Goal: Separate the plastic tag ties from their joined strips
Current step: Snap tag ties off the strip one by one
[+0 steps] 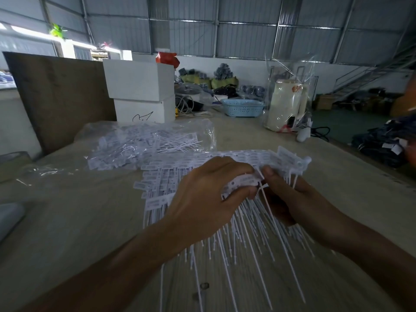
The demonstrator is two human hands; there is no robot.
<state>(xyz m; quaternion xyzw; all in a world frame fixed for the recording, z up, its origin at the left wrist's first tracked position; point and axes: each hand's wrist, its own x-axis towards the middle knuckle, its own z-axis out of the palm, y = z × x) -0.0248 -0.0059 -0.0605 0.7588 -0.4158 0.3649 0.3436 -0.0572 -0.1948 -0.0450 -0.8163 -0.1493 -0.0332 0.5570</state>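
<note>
Both forearms reach in over the loose pile (225,226) on the worktop (67,221). Above that pile, my left hand (202,194) pinches the joined strip (245,183); my right hand (290,194) pinches its other side. I'd twist close to the joint, snapping one tie cleanly.

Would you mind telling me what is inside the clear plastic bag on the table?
The clear plastic bag holds white tag ties, some tails poking out its open right end. How many lie underneath is hidden.
</note>
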